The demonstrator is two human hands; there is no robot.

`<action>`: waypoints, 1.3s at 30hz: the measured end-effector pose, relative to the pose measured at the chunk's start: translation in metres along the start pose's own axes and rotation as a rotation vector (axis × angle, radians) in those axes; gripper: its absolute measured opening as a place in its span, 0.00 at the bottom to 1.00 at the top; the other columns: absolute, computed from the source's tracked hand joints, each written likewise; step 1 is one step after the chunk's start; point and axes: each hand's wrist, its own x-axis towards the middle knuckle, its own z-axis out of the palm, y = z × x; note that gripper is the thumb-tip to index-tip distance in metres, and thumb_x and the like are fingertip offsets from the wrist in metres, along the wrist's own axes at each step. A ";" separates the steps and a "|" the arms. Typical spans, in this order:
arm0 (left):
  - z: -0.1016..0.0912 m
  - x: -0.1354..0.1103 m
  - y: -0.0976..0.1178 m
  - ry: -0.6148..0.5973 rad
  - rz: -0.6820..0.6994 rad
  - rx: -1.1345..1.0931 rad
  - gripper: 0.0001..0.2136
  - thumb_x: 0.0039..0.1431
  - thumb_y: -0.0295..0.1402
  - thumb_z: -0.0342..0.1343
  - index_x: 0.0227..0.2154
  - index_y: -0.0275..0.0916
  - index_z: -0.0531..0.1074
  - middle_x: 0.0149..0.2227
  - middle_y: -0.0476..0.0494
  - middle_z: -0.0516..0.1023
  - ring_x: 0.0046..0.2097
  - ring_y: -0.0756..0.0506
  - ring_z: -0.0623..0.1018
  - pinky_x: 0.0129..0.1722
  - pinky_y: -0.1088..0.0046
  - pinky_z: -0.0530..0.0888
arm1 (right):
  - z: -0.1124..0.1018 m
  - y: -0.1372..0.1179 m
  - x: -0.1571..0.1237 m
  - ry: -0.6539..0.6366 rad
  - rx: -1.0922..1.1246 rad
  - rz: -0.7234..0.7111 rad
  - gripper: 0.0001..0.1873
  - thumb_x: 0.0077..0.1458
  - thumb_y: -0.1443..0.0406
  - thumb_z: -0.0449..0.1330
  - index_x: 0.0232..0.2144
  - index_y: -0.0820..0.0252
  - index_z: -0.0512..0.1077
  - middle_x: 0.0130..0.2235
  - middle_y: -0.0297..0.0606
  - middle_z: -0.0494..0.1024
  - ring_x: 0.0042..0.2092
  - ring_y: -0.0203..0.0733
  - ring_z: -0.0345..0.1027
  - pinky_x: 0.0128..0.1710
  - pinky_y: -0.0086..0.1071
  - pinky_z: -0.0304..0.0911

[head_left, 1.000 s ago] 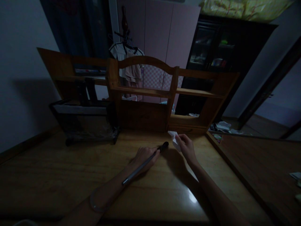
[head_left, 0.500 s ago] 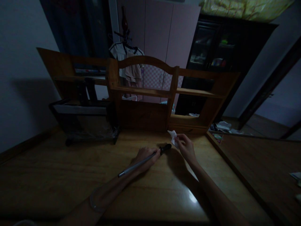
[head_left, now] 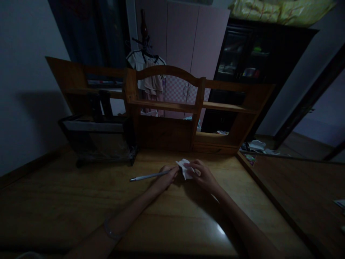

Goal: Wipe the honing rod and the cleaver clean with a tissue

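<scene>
My left hand (head_left: 167, 180) is closed around a honing steel (head_left: 148, 176) near its handle end. The long grey rod points left, its shiny tip hanging free above the table. My right hand (head_left: 203, 175) pinches a crumpled white tissue (head_left: 185, 168) and presses it over the black handle, just beyond my left fingers. The tissue and fingers hide most of that handle. Both hands are over the middle of the wooden table (head_left: 172, 226).
A black knife rack (head_left: 97, 140) with two dark handles sticking up stands at the left. Behind my hands rises a wooden shelf unit (head_left: 164, 104). To the right, a raised wooden edge (head_left: 265, 187) borders the table. Clothes hang on a stand (head_left: 142, 59) beyond.
My right hand has moved left and brought the tissue onto the black handle. The steel has turned flatter, its tip swinging up and left in view.
</scene>
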 end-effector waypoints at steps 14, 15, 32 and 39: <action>-0.008 0.011 -0.003 -0.172 -0.227 -0.320 0.18 0.51 0.49 0.50 0.19 0.41 0.56 0.12 0.61 0.49 0.12 0.56 0.51 0.14 0.79 0.48 | 0.009 0.001 0.003 -0.176 -0.195 -0.034 0.21 0.62 0.64 0.50 0.57 0.51 0.64 0.49 0.40 0.76 0.47 0.45 0.71 0.46 0.34 0.63; -0.008 0.011 -0.003 -0.177 -0.238 -0.333 0.18 0.51 0.49 0.50 0.19 0.41 0.56 0.12 0.61 0.49 0.12 0.56 0.51 0.15 0.79 0.48 | 0.007 0.000 0.002 -0.184 -0.203 -0.030 0.21 0.62 0.64 0.49 0.57 0.50 0.64 0.49 0.40 0.76 0.46 0.44 0.71 0.46 0.34 0.63; -0.008 0.013 0.002 -0.151 -0.305 -0.414 0.16 0.54 0.43 0.51 0.19 0.40 0.56 0.12 0.61 0.51 0.12 0.57 0.50 0.14 0.78 0.47 | -0.025 0.022 0.001 -0.237 -0.213 0.064 0.16 0.61 0.61 0.51 0.39 0.58 0.77 0.34 0.34 0.80 0.36 0.44 0.74 0.34 0.29 0.60; -0.010 0.012 0.004 -0.153 -0.327 -0.416 0.17 0.53 0.43 0.52 0.18 0.41 0.55 0.11 0.61 0.50 0.12 0.57 0.50 0.14 0.78 0.47 | -0.047 0.040 -0.005 -0.188 -0.419 0.190 0.16 0.59 0.60 0.51 0.39 0.57 0.77 0.32 0.40 0.81 0.32 0.45 0.73 0.30 0.29 0.57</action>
